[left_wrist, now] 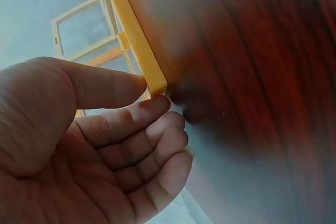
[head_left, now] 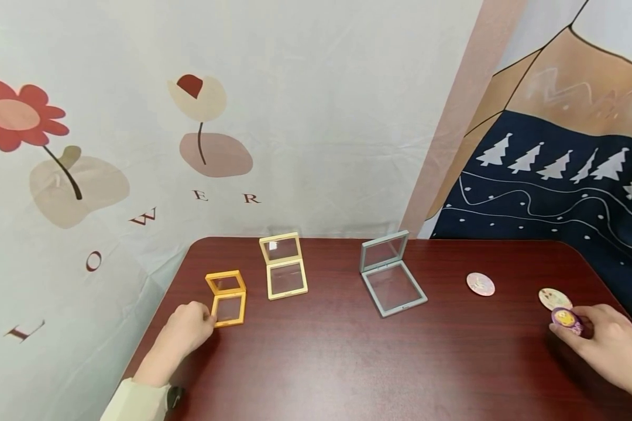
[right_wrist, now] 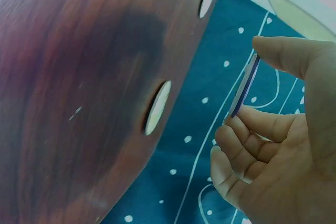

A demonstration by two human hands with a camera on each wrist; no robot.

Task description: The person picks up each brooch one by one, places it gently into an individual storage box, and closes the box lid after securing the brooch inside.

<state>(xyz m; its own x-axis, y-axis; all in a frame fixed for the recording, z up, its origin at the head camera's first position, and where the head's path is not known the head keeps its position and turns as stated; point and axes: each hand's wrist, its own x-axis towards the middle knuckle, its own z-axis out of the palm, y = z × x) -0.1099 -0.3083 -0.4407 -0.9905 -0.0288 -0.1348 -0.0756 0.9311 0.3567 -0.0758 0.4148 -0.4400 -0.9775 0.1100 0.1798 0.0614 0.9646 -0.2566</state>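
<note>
My left hand point(head_left: 191, 325) pinches the near left corner of a small orange hinged frame point(head_left: 229, 322) with clear panels, which stands with its lid raised. In the left wrist view, thumb and forefinger sit on either side of the orange edge point(left_wrist: 138, 45). At the table's right side my right hand point(head_left: 613, 342) pinches a round purple badge point(head_left: 564, 317) with a yellow picture between thumb and fingers. The right wrist view shows that badge point(right_wrist: 244, 87) edge-on, held above the surface. A pale yellow-green round badge point(head_left: 554, 298) lies just behind it, partly overlapped.
A cream hinged frame point(head_left: 287, 296) and a larger grey-green one point(head_left: 404, 309) stand with lids raised near the table's back edge. A pink round badge point(head_left: 480, 284) lies right of them. Behind the dark red table point(head_left: 347, 368) hangs a printed cloth point(head_left: 326, 117).
</note>
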